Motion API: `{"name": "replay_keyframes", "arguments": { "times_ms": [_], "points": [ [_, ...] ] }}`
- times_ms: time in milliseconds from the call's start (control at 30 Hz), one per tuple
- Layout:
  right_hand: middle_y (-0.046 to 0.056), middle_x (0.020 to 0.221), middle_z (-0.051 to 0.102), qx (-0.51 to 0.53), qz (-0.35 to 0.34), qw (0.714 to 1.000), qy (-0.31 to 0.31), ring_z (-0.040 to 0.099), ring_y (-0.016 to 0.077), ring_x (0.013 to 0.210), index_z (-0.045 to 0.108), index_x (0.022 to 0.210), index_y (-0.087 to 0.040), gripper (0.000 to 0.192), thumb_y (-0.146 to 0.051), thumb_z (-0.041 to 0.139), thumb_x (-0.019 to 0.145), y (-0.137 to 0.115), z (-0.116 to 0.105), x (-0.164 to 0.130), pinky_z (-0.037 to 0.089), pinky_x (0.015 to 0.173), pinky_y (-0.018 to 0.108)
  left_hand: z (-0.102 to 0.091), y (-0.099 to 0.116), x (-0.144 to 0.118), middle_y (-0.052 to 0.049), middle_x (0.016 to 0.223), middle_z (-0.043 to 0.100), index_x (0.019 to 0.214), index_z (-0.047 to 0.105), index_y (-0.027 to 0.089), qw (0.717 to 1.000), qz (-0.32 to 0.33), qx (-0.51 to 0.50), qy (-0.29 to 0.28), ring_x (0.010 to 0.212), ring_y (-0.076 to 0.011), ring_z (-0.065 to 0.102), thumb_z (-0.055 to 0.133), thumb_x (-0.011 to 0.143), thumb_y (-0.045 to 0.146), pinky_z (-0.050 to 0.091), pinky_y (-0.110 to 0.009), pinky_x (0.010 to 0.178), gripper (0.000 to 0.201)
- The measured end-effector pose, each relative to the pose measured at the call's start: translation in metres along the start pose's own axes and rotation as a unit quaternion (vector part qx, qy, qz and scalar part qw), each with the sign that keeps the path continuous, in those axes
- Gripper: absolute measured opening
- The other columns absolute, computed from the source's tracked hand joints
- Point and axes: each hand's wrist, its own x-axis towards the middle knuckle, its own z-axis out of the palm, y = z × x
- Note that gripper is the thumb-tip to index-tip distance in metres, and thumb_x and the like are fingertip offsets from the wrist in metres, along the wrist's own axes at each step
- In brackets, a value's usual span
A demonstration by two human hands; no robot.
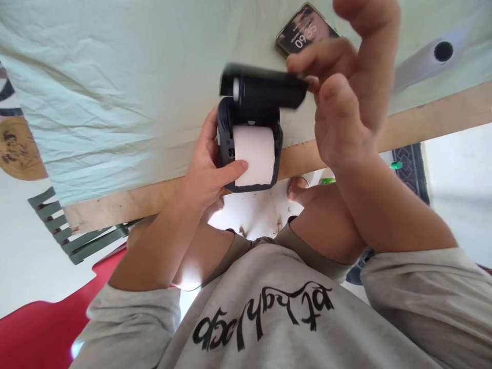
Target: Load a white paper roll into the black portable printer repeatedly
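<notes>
A small black printer (226,138) sits at the near edge of the table, its lid (265,92) swung up. A white paper roll (254,154) lies in its bay. My left hand (207,169) wraps the printer's left side, thumb pressed on the roll's lower left edge. My right hand (346,87) is raised to the right of the printer, fingertips pinching the right end of the lid.
A pale green cloth (115,92) covers the wooden table (115,205). A phone (303,31) with a lit screen lies just beyond the printer. A grey bar with a round hole (442,51) sits far right. A slatted green chair (65,230) and a red surface (38,328) are at left.
</notes>
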Motion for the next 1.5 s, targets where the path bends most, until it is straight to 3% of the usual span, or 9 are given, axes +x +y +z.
{"name": "replay_keyframes", "arguments": {
  "times_ms": [67,133,367,633,767,833,1000,1300,1500],
  "points": [
    [-0.008,0.137,0.057,-0.056,-0.128,0.99,0.015,0.057,0.0165,0.129,0.061,0.117,-0.04,0.022,-0.044,0.065,0.096,0.008,0.005,0.001,0.052,0.105,0.028,-0.001,-0.002,0.001,-0.005,0.131,0.067,0.126,0.061,0.026,1.0,0.013,-0.007,-0.001,0.127,-0.0314,0.061,0.087,0.067,0.032,0.056,-0.038,0.097,0.065],
    [-0.003,0.125,0.063,-0.108,-0.181,0.977,-0.014,0.057,0.0168,0.127,0.066,0.113,-0.035,0.016,-0.042,0.059,0.099,0.018,0.01,0.002,0.049,0.109,0.03,-0.002,-0.004,0.001,-0.005,0.134,0.066,0.127,0.06,0.027,1.0,0.027,-0.013,-0.01,0.127,-0.0298,0.062,0.087,0.067,0.031,0.056,-0.037,0.098,0.065],
    [-0.003,0.14,0.058,-0.064,-0.092,0.984,-0.135,0.061,0.019,0.118,0.056,0.133,-0.037,0.052,-0.04,0.076,0.085,0.036,0.014,0.002,0.056,0.105,0.031,0.003,0.005,-0.004,-0.001,0.113,0.07,0.119,0.062,0.03,0.999,-0.014,-0.022,-0.03,0.107,-0.026,0.068,0.088,0.07,0.034,0.059,-0.033,0.079,0.055],
    [-0.001,0.128,0.065,-0.06,-0.089,0.989,-0.101,0.063,0.0196,0.112,0.063,0.124,-0.035,0.052,-0.046,0.084,0.078,0.03,0.019,0.002,0.057,0.095,0.029,0.011,0.002,-0.002,0.0,0.088,0.069,0.107,0.064,0.026,0.999,-0.005,-0.024,0.028,0.068,-0.0146,0.064,0.082,0.074,0.03,0.049,-0.026,0.054,0.038],
    [0.002,0.111,0.068,-0.15,-0.166,0.974,0.044,0.062,0.0179,0.109,0.068,0.107,-0.028,0.014,-0.032,0.058,0.098,0.022,-0.01,0.019,0.051,0.099,0.03,0.009,0.002,-0.001,0.002,0.084,0.07,0.106,0.065,0.023,0.998,0.026,-0.047,0.022,0.069,-0.015,0.062,0.084,0.073,0.033,0.046,-0.026,0.053,0.039],
    [0.002,0.108,0.069,-0.226,-0.187,0.944,0.151,0.062,0.0167,0.108,0.069,0.1,-0.026,0.03,-0.005,0.052,0.087,0.026,-0.036,0.034,0.047,0.101,0.028,0.008,0.004,-0.002,0.001,0.088,0.071,0.108,0.065,0.023,0.999,-0.011,-0.028,-0.028,0.076,-0.0178,0.064,0.089,0.069,0.035,0.048,-0.029,0.058,0.047],
    [0.001,0.117,0.071,-0.297,-0.04,0.921,0.248,0.06,0.0171,0.107,0.073,0.103,-0.027,0.049,0.005,0.05,0.074,0.055,-0.081,0.065,0.043,0.101,0.032,0.011,0.009,-0.007,0.001,0.091,0.071,0.106,0.069,0.023,0.998,0.017,-0.06,0.012,0.077,-0.0157,0.062,0.081,0.079,0.033,0.042,-0.029,0.058,0.032],
    [0.001,0.108,0.068,-0.34,0.053,0.9,0.269,0.056,0.014,0.095,0.073,0.111,-0.028,0.044,0.001,0.066,0.079,0.049,-0.075,0.068,0.041,0.096,0.031,0.006,0.0,-0.003,0.001,0.09,0.072,0.107,0.068,0.022,0.997,0.048,-0.063,-0.016,0.074,-0.014,0.063,0.08,0.08,0.031,0.045,-0.025,0.056,0.032],
    [0.004,0.116,0.062,-0.401,0.089,0.898,0.16,0.053,0.0151,0.078,0.058,0.134,-0.033,0.054,-0.018,0.069,0.084,0.032,-0.069,0.05,0.047,0.081,0.038,-0.009,-0.016,0.009,-0.002,0.092,0.069,0.12,0.062,0.021,0.995,0.086,0.009,-0.055,0.073,-0.0175,0.071,0.09,0.069,0.042,0.054,-0.025,0.052,0.062]
  ]
}}
